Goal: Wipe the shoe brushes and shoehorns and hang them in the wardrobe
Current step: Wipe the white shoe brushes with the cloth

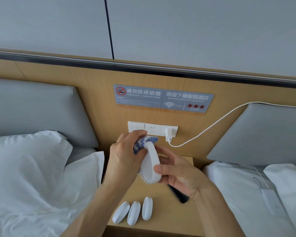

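Nearest to me, three white shoehorns [132, 211] lie side by side on the wooden surface [154, 226] between the two beds, apart from my hands and seemingly not yet taken up. Just beyond them a dark flat object [179, 194] (a phone or a remote, I cannot tell which) pokes out from under my right wrist.

Above the surface I have the white shoe brush [151, 165] in the air, bristles turned down and to the left. My right hand [176, 175] is curled around its broad end, thumb pressed on the smooth back, so the brush is gripped firmly there. My left hand [125, 156] is closed around a blue-and-white cloth [144, 142] bunched against the narrow handle end of the brush.

So I judge the step in hand to be wiping this brush, with the shoehorns waiting their turn. The next move calls for drawing the cloth along the back and sides while the right hand turns the brush; then it must go down or off to the wardrobe, which is not in view.

Farther off, the headboard panel carries a socket strip [152, 129] with a white charger [169, 134] plugged in, and two signs [162, 99] above.
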The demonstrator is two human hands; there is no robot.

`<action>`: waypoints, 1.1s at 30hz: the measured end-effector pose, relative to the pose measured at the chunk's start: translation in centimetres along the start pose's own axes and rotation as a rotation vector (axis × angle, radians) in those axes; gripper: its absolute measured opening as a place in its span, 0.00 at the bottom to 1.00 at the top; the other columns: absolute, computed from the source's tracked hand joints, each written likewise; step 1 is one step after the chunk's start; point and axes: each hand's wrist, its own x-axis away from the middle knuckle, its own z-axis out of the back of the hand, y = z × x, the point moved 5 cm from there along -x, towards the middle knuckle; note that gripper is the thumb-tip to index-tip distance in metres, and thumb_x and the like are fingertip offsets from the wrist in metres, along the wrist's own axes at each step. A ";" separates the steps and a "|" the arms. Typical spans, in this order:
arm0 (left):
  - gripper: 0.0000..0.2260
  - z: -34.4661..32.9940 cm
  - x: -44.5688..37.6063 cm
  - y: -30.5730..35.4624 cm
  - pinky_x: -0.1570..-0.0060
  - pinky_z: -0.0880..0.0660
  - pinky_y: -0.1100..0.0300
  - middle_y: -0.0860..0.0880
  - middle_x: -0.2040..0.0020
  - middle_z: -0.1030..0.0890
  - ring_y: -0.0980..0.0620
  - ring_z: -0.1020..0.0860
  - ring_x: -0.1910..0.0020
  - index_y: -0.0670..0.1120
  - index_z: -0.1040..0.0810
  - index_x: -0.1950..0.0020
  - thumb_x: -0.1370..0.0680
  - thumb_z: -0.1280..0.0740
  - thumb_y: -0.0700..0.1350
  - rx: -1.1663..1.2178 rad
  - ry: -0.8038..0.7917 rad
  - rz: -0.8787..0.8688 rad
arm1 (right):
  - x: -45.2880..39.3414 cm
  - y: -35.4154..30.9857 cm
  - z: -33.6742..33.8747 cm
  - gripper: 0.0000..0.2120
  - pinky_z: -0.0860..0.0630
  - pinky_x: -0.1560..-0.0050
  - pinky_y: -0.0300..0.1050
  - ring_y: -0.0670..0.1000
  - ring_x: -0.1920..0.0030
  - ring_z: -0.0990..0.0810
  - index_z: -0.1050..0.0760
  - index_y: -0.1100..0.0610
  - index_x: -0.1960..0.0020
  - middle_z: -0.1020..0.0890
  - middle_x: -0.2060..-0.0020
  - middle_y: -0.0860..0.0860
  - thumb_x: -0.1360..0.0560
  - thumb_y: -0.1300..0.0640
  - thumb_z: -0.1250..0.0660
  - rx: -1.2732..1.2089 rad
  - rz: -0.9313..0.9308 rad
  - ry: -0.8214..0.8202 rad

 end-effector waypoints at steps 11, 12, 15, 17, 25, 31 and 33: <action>0.17 -1.1 2.9 1.9 0.41 0.32 0.74 0.55 0.34 0.22 0.57 0.27 0.40 0.46 0.20 0.35 0.23 0.31 0.36 -0.001 -0.009 -0.183 | 0.7 -1.2 0.8 0.35 0.20 0.44 0.57 0.62 0.36 0.21 0.27 0.47 0.30 0.21 0.35 0.59 0.35 0.56 0.18 -0.055 0.134 0.046; 0.15 -1.2 3.0 2.2 0.41 0.32 0.73 0.56 0.33 0.23 0.56 0.28 0.40 0.47 0.19 0.36 0.22 0.32 0.38 -0.016 -0.020 -0.213 | 0.8 -1.3 0.9 0.36 0.20 0.45 0.57 0.63 0.37 0.21 0.27 0.47 0.30 0.21 0.35 0.59 0.35 0.55 0.18 -0.060 0.142 0.049; 0.13 -1.5 3.4 3.0 0.37 0.33 0.69 0.59 0.35 0.23 0.54 0.29 0.37 0.48 0.17 0.40 0.22 0.34 0.39 -0.026 -0.100 -0.314 | 1.0 -1.7 1.4 0.38 0.19 0.47 0.55 0.61 0.39 0.19 0.28 0.45 0.29 0.20 0.36 0.58 0.36 0.55 0.18 -0.073 0.159 0.054; 0.12 -1.5 3.2 3.0 0.35 0.31 0.63 0.59 0.38 0.21 0.53 0.29 0.35 0.46 0.17 0.41 0.22 0.33 0.36 -0.022 -0.189 -0.353 | 1.1 -1.9 1.7 0.38 0.19 0.47 0.54 0.60 0.40 0.19 0.28 0.44 0.29 0.20 0.36 0.56 0.35 0.55 0.18 -0.055 0.162 0.063; 0.09 -0.1 1.9 3.4 0.38 0.29 0.49 0.58 0.39 0.21 0.51 0.28 0.35 0.47 0.18 0.43 0.20 0.36 0.41 -0.132 -0.330 -0.509 | 1.4 -2.0 1.6 0.32 0.18 0.49 0.56 0.62 0.42 0.17 0.27 0.46 0.30 0.19 0.38 0.60 0.32 0.56 0.22 -0.008 0.130 0.032; 0.18 -0.8 2.0 3.5 0.34 0.35 0.51 0.63 0.28 0.30 0.53 0.33 0.31 0.54 0.26 0.30 0.19 0.39 0.42 -0.254 -0.372 -0.467 | 1.5 -2.8 2.0 0.31 0.18 0.50 0.54 0.61 0.44 0.16 0.25 0.46 0.31 0.17 0.42 0.59 0.32 0.55 0.22 0.052 0.132 0.070; 0.18 -0.8 2.0 3.4 0.34 0.36 0.50 0.65 0.28 0.32 0.54 0.35 0.30 0.55 0.26 0.30 0.19 0.38 0.41 -0.239 -0.419 -0.478 | 1.6 -2.8 2.2 0.30 0.18 0.50 0.53 0.60 0.44 0.16 0.24 0.46 0.32 0.17 0.43 0.59 0.32 0.55 0.22 0.052 0.134 0.080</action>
